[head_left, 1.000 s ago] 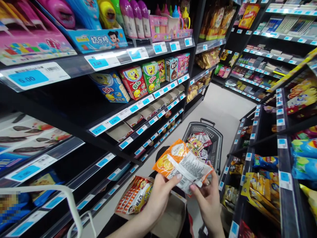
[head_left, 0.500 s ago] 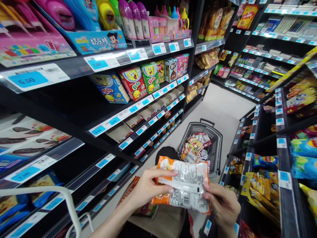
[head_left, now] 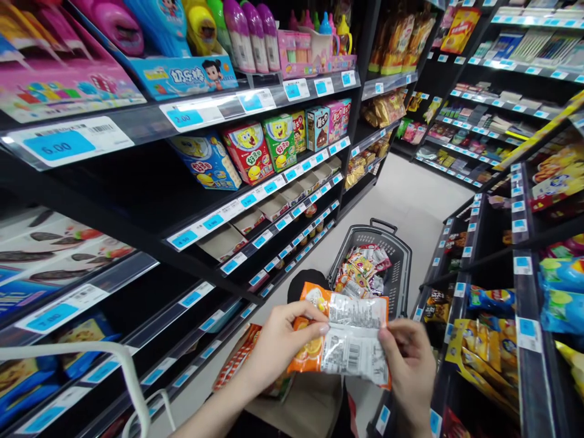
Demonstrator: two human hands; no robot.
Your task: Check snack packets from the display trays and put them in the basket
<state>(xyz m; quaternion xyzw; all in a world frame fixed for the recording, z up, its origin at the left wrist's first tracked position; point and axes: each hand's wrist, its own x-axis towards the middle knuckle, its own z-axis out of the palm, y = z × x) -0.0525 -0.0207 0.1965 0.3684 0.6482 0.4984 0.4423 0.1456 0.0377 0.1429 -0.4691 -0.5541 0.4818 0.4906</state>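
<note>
An orange and silver candy packet [head_left: 353, 347] is held up in front of me, its printed back with a barcode facing me. My left hand [head_left: 292, 334] pinches its left part, thumb and forefinger meeting near the middle seam. My right hand [head_left: 406, 359] grips the right edge between thumb and fingers. Beyond the packet, a grey shopping basket [head_left: 401, 267] stands on the floor with many small colourful packets [head_left: 362, 267] in it. Below my left forearm lies a red-striped package [head_left: 237, 353] by an open cardboard box [head_left: 303, 404], partly hidden.
To the left, black shelves carry toys, SpongeBob snack boxes [head_left: 249, 152] and price tags. Low shelves on the right hold yellow snack bags [head_left: 486, 350] and blue bags [head_left: 563, 298]. A white metal frame [head_left: 132, 383] sticks in at lower left. The floor aisle [head_left: 401, 182] runs ahead.
The packet has tilted and its middle seam flap now lies flatter, with the barcode showing more plainly. My left hand has shifted slightly right, and my right hand has closed nearer the packet's upper right edge.
</note>
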